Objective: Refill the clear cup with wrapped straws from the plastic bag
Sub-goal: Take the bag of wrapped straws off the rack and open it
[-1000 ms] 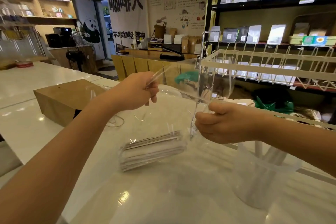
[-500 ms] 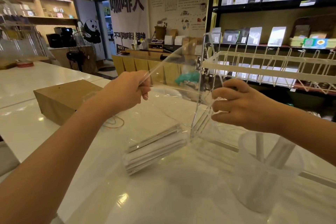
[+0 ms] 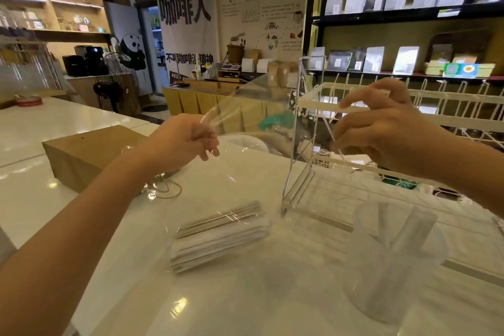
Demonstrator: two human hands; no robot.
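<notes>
Left hand (image 3: 188, 139) is raised above the white counter (image 3: 245, 294), fingers pinched together on the upper left edge of the plastic bag (image 3: 245, 123). Right hand (image 3: 381, 128) is level with it, fingers curled toward the bag's opposite edge; whether they are clamped on the film cannot be told, as the plastic is transparent there. The bag's mouth is spread between the two hands. Its lower end rests on the counter near the middle, containing the bundle of wrapped straws (image 3: 221, 234) lying flat. The clear cup (image 3: 392, 262) stands upright near the counter's right edge, well apart from the bundle, with a few straws leaning inside. A brown paper bag (image 3: 87, 153) lies toward the counter's left edge. A clear acrylic stand (image 3: 302, 144) sits beyond the bundle.
</notes>
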